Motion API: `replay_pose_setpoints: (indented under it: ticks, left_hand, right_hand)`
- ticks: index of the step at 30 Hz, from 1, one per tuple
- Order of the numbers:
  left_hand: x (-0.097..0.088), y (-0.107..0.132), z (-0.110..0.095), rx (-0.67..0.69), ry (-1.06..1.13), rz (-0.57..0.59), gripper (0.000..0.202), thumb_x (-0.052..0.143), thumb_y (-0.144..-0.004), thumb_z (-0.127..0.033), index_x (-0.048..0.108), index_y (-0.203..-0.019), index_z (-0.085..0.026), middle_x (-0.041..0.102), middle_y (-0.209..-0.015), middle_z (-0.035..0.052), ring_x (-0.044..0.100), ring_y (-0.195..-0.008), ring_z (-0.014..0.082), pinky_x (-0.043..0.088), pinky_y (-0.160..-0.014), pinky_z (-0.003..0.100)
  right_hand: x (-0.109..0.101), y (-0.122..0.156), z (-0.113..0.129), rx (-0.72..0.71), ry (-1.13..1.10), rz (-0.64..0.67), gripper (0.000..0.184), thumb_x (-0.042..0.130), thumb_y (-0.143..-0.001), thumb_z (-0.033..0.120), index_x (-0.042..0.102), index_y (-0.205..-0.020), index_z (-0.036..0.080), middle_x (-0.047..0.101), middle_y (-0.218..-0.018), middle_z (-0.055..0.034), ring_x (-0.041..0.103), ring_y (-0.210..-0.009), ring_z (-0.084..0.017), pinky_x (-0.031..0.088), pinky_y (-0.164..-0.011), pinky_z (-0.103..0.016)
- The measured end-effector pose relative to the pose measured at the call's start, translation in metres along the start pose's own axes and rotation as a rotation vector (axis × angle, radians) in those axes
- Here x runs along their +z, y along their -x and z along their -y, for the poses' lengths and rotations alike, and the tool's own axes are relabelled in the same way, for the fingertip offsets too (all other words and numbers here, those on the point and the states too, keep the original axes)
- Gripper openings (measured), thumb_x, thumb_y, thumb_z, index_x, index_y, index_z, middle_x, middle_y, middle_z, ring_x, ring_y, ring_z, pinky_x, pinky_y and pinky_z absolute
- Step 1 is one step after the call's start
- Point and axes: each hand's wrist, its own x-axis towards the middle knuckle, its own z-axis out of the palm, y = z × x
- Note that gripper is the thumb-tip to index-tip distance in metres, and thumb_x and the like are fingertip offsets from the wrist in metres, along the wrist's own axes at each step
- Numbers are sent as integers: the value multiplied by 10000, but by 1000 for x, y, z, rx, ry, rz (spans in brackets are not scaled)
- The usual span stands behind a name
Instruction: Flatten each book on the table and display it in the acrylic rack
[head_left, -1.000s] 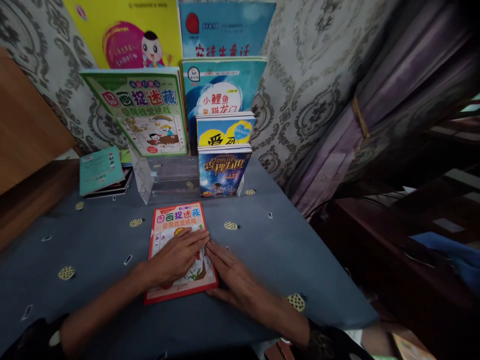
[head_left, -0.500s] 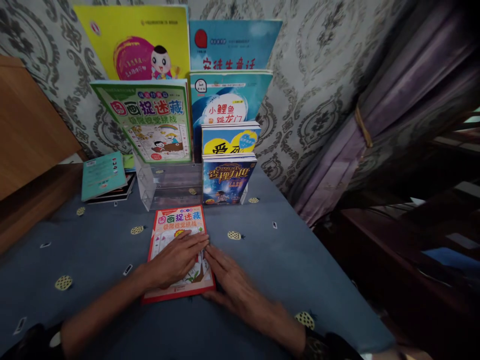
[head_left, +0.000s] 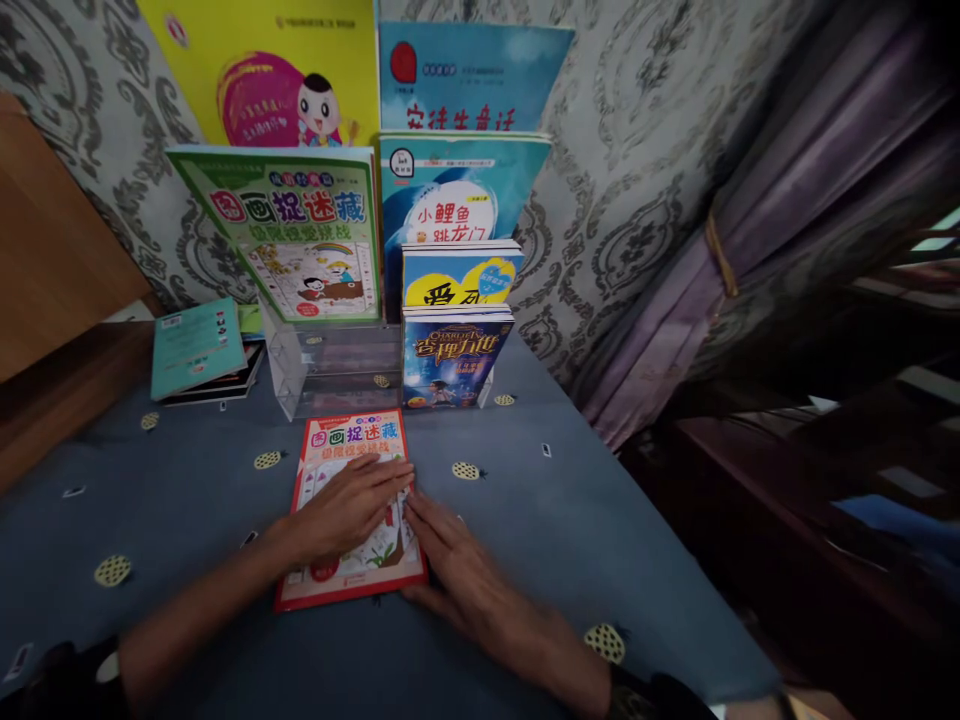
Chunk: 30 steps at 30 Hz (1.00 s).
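- Left grip (head_left: 346, 508) lies released, palm flat on the red book (head_left: 356, 442); right grip (head_left: 456, 562) is also spread flat, fingertips touching the book's right edge.
- Book sits at lower centre of the frame, with its long axis running up-frame and leaning slightly right. Its title end is toward the clear stand (head_left: 337, 362).
- Left grip hides much of the cover; the bottom edge cuts off both forearms.
- Blue-grey spotted surface (head_left: 187, 500); patterned wallpaper (head_left: 622, 150) behind; purple curtain (head_left: 750, 230), blurred, at right.

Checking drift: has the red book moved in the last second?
No. The red book still lies with its top edge right at the clear stand; only the camera shifted.
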Motion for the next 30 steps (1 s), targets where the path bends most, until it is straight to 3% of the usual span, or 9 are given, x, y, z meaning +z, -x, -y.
replay_pose_setpoints:
  ticks: [6,11,15,22,30]
  left_hand:
    - [2,-20,24,-56,-74,-35,517,387,-897,-55,493,-1385,-187,534,-1457,73,504,-1329,176,379,-1118,398]
    - [8,-41,50,-87,-131,-103,454,400,-941,-124,524,-1368,-211,573,-1418,81,543,-1289,192,418,-1072,403]
    - [10,-51,58,-135,-157,-140,403,415,-950,-160,570,-1321,-177,610,-1372,94,578,-1244,210,427,-1061,416]
    - [3,-42,45,-55,-130,-118,392,358,-1002,-222,578,-1321,-163,597,-1385,107,555,-1276,211,430,-1069,395]
    - [-6,-17,5,-18,-40,-3,388,365,-1003,-233,547,-1343,-184,579,-1410,87,530,-1302,200,416,-1093,421]
  right_hand:
    - [-1,0,5,-4,14,-50,835,699,-831,220,272,-1544,145,413,-1525,-191,410,-1399,-326,443,-1122,-482]
    - [0,-2,4,24,-22,3,814,706,-824,232,308,-1527,129,388,-1536,-210,378,-1417,-343,410,-1136,-519]
    - [-1,-1,3,42,-10,31,802,715,-827,249,328,-1512,92,380,-1538,-224,362,-1427,-339,401,-1139,-517]
    - [1,4,-1,2,-21,-5,731,680,-872,266,336,-1504,136,412,-1525,-203,357,-1436,-288,401,-1137,-491]
    - [9,2,-2,-10,-40,-84,577,700,-862,252,497,-1390,138,511,-1448,-179,468,-1359,-291,456,-1094,-492]
